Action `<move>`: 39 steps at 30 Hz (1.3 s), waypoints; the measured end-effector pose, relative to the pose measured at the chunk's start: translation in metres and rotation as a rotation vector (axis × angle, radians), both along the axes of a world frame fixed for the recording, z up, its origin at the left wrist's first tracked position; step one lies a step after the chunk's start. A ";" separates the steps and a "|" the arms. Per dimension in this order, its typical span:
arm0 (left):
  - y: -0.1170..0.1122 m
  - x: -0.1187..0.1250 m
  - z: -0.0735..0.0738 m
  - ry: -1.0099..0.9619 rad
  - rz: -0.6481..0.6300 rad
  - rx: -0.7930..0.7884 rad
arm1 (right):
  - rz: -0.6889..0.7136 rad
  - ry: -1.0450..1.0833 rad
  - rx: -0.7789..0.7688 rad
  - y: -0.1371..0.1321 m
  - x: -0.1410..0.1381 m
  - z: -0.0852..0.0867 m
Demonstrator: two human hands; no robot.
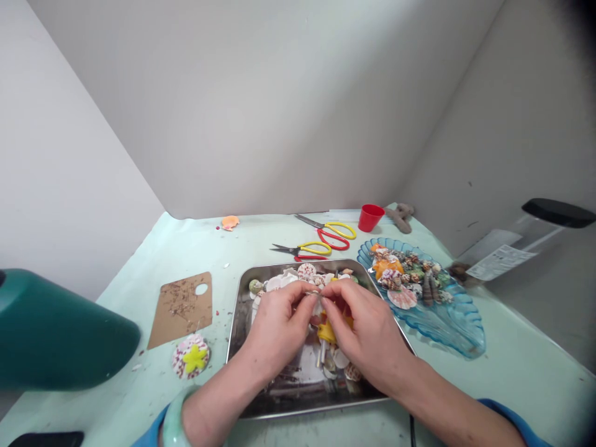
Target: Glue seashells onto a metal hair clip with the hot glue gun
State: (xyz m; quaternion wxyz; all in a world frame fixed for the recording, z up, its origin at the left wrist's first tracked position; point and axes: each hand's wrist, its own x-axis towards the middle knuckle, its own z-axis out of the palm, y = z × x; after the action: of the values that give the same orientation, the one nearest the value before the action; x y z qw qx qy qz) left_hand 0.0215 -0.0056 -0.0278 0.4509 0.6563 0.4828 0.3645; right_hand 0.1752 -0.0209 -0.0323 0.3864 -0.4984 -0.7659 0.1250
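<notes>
Both my hands are over a metal tray [242,323] of seashells. My left hand [275,328] and my right hand [367,332] meet fingertip to fingertip, pinching a small thin piece, perhaps a wire or ring, that I cannot make out clearly. Below the fingers sits a yellow object [326,332], partly hidden by my hands. White and speckled shells [306,270] lie at the far end of the tray. A pale green bangle [173,422] is on my left wrist.
A blue shell-shaped glass dish [447,323] with shells is at the right. Two yellow-and-red scissors [328,231] and a red cup [370,217] lie behind. A brown card [182,308], a shell with a yellow star [192,357] and a teal object [51,332] are at the left.
</notes>
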 end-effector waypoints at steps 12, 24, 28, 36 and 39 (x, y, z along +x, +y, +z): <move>0.001 -0.002 -0.004 -0.002 0.014 -0.043 | 0.043 -0.002 -0.004 -0.002 0.000 0.002; 0.000 0.001 0.001 -0.012 0.005 -0.019 | -0.007 -0.001 0.023 0.000 0.000 -0.003; 0.000 0.001 -0.001 -0.029 0.004 -0.014 | -0.012 0.005 0.032 0.000 0.000 -0.003; -0.001 0.002 -0.003 -0.046 0.012 0.020 | -0.023 0.002 0.012 -0.002 0.000 0.001; -0.001 0.002 -0.001 -0.029 0.025 0.032 | -0.008 0.003 0.000 -0.002 0.000 0.001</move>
State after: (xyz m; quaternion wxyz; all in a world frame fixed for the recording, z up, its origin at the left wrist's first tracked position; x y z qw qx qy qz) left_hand 0.0234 -0.0069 -0.0289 0.4426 0.6523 0.4784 0.3871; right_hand 0.1753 -0.0229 -0.0315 0.3879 -0.5013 -0.7634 0.1242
